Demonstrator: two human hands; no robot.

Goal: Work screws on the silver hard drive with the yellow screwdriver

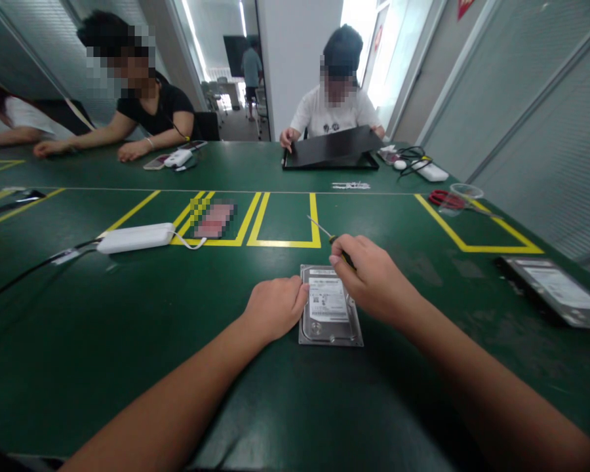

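Note:
A silver hard drive (328,300) with a white label lies flat on the green table in front of me. My left hand (278,305) is closed at its left edge, thumb and fingers gripping the side. Over the drive's upper right corner, my right hand (366,272) is wrapped round a screwdriver (319,225). Its thin metal shaft points up and to the left, away from the drive. Most of the dark-and-yellow handle is hidden in my fist.
Another hard drive (558,288) lies to the right. Farther off are a coiled red cable (445,199) and a clear plastic lid (466,191). On the left sit a white power strip (136,238) and a phone (215,219). Opposite, a person handles a black panel (332,147).

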